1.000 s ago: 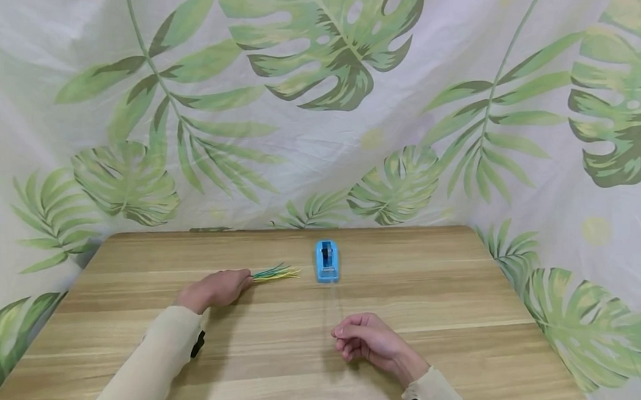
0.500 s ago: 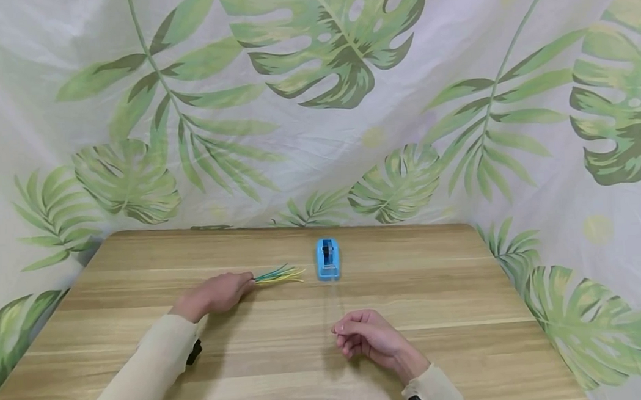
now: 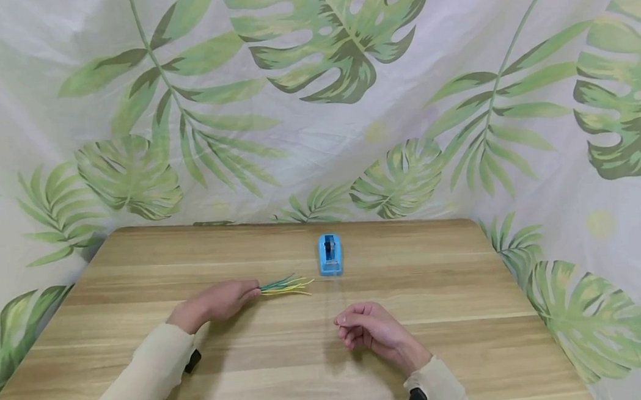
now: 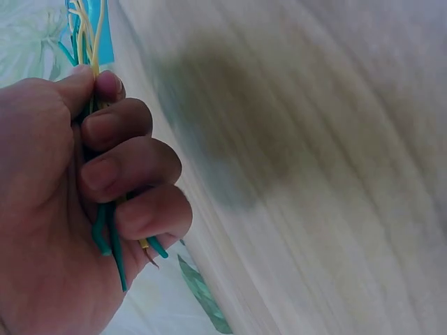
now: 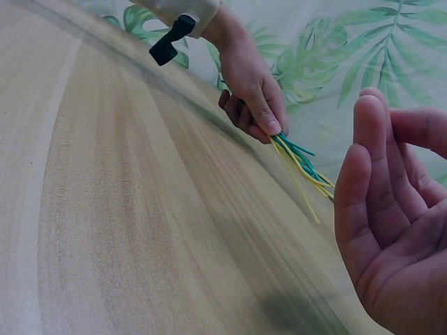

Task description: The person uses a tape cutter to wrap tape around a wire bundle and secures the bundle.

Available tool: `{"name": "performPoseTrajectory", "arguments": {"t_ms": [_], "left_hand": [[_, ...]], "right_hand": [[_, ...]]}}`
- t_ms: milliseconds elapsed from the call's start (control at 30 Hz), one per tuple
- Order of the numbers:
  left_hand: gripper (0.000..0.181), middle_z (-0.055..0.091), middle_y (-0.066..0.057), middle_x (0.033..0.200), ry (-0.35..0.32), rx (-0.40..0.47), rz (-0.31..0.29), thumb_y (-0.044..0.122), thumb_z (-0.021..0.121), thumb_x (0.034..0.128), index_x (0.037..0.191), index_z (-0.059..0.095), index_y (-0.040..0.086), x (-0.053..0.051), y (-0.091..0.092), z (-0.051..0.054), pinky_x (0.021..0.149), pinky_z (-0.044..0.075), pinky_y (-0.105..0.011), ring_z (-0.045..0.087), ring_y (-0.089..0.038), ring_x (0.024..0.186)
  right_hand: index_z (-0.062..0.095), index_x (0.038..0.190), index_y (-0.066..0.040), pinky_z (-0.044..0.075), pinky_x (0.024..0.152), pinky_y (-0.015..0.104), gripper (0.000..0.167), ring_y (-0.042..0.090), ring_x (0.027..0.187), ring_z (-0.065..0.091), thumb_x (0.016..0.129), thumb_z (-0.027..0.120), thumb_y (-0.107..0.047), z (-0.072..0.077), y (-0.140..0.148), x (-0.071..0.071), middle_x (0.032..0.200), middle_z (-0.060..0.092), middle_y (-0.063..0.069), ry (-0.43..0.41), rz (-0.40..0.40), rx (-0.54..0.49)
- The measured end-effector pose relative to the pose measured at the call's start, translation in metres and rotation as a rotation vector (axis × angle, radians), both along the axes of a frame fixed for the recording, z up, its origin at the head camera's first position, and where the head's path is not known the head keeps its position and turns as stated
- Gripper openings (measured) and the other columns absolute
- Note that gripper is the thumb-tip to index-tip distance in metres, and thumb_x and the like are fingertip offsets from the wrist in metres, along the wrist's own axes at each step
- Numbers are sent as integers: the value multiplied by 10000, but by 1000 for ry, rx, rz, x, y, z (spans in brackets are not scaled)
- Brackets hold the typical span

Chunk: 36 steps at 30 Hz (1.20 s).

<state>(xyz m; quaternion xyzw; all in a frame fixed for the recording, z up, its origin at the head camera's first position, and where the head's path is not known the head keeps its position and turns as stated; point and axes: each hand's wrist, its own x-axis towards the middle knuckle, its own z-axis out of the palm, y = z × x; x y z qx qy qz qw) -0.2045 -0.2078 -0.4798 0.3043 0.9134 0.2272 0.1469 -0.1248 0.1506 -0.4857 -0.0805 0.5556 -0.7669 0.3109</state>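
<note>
Thin green and yellow wires [image 3: 287,286] stick out to the right from my left hand [image 3: 222,301], which grips them as a bundle above the table. In the left wrist view its fingers curl round the wires [image 4: 85,35], and cut ends [image 4: 115,241] poke out below the little finger. A blue tape dispenser [image 3: 330,254] stands towards the back of the table. From its front a clear strip of tape [image 3: 335,294], hard to see, stretches towards me. My right hand [image 3: 375,331] pinches the strip's near end between thumb and forefinger.
The wooden table [image 3: 441,278] reaches back to a leaf-patterned cloth [image 3: 316,133] hanging behind it. Black straps with small mounts [image 3: 415,399] sit at both wrists.
My left hand has come slightly nearer and to the right with the wires, whose tips are closer to the tape strip. The right hand keeps its pinch, and the view has tilted a little.
</note>
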Motion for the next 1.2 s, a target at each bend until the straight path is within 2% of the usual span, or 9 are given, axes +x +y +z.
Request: {"name": "performPoseTrajectory", "arguments": {"t_ms": [100, 267, 567, 800, 1000, 1200], "left_hand": [[245, 365, 62, 732, -8, -13, 0, 264, 421, 1101, 900, 501, 149, 5, 4, -2, 690, 401, -357, 442, -122, 706], [253, 389, 69, 743, 34, -38, -27, 297, 413, 1103, 900, 494, 168, 12, 15, -4, 695, 406, -372, 459, -132, 730], [238, 385, 77, 733, 91, -28, -95, 266, 441, 1095, 886, 497, 167, 22, 50, 0, 699, 425, -348, 463, -126, 720], [205, 386, 78, 695, 102, -60, -119, 292, 461, 1088, 933, 529, 178, 25, 83, 2, 639, 423, -309, 434, -101, 642], [220, 332, 80, 665, 123, -43, -153, 284, 446, 1094, 910, 508, 181, 25, 106, 2, 602, 415, -287, 396, -81, 603], [226, 362, 74, 648, 117, -25, -167, 270, 446, 1095, 916, 522, 155, 29, 125, 7, 573, 418, -273, 392, -82, 578]], "right_hand": [[730, 929, -91, 551, 609, 228, 56, 71, 621, 642, 938, 675, -94, 1, 0, 0, 771, 712, 10, 7, -2, 5], [728, 936, -83, 549, 609, 225, 71, 72, 626, 642, 947, 659, -82, 2, 1, -1, 778, 714, 11, 22, 0, -1], [730, 933, -81, 547, 604, 218, 91, 63, 628, 644, 956, 642, -68, 6, 0, -2, 781, 721, 9, 37, 3, -18], [735, 913, -99, 540, 595, 209, 126, 54, 620, 636, 968, 627, -63, 9, 0, -3, 767, 715, -3, 44, -8, -9], [734, 928, -79, 541, 592, 209, 138, 52, 618, 640, 978, 608, -56, 10, 2, -4, 757, 716, -5, 53, -1, -33], [736, 933, -84, 541, 594, 210, 147, 50, 624, 644, 989, 601, -67, 11, 5, -5, 764, 719, -6, 57, 5, -56]]}}
